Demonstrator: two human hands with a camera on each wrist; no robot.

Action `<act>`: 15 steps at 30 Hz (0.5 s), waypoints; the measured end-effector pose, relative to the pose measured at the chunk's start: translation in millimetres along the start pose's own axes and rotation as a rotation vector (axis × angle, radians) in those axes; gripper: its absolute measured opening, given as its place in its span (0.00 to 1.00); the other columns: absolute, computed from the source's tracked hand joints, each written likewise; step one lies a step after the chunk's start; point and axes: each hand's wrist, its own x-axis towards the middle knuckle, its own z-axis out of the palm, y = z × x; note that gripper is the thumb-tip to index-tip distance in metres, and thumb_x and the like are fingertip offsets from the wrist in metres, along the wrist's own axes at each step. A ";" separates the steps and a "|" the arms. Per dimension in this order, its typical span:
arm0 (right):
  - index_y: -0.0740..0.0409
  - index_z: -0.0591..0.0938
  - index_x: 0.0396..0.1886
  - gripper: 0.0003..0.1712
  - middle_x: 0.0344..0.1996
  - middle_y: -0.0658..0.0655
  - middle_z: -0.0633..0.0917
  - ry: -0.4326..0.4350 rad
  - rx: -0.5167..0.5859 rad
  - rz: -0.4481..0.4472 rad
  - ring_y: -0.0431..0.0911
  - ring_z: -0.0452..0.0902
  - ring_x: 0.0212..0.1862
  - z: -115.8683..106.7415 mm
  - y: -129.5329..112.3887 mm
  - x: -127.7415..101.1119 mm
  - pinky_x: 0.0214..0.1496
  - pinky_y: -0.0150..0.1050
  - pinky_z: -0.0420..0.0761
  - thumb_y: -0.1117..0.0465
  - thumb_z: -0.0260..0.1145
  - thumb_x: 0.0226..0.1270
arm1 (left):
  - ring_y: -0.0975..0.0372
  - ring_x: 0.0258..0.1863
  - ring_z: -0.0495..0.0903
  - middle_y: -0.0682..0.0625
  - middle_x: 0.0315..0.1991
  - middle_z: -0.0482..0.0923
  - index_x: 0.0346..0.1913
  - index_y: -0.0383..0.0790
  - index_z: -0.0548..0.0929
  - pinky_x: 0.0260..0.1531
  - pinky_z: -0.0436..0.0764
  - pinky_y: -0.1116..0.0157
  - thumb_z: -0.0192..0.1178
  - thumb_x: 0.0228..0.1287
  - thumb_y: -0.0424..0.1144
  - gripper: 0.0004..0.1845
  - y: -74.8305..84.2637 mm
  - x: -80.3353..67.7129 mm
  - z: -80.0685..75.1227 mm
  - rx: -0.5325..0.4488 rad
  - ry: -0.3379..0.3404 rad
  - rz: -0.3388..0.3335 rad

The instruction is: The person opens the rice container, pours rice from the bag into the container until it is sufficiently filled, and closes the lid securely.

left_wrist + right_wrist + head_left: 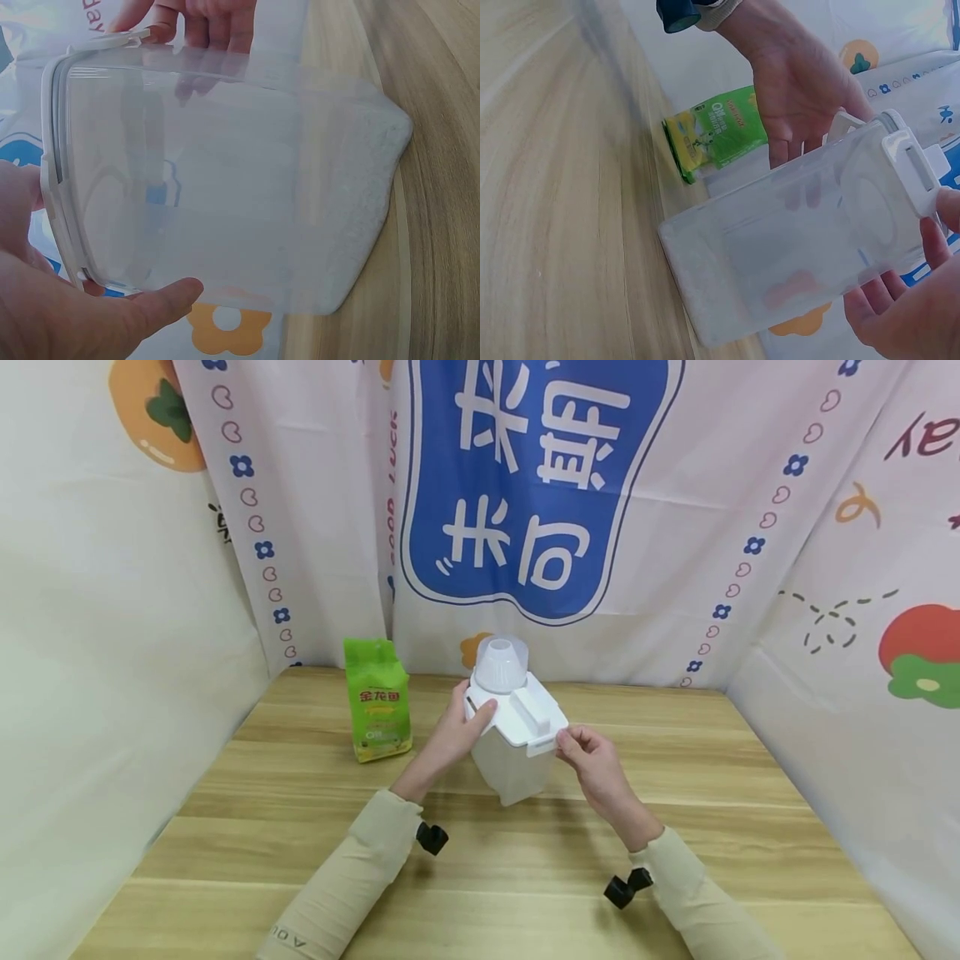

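Your 2 sleeved forearms lead to the translucent container (516,752) at mid-worktop (300,827). Your left hand (456,727) curls around its side; your right hand (588,760) pinches the lid tab (546,745). Lid appears on, bottom layer of white grains; green bag (377,708) untouched. Long axis upright, spout cap (498,665) uppermost, tilted slightly.

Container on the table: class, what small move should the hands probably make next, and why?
Probably lift the lid tab. The right hand already pinches the tab at the lid's edge, the left hand steadies the clear container, which looks empty, and the green bag stands unopened-looking beside it.
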 end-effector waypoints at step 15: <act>0.54 0.76 0.19 0.20 0.39 0.47 0.82 0.016 0.037 -0.014 0.37 0.80 0.45 3.1 -0.7 -2.3 0.54 0.33 0.82 0.63 0.57 0.75 | 0.50 0.63 0.71 0.39 0.67 0.64 0.75 0.39 0.50 0.65 0.73 0.52 0.54 0.72 0.51 0.38 -2.7 -0.1 1.5 -0.006 0.024 0.018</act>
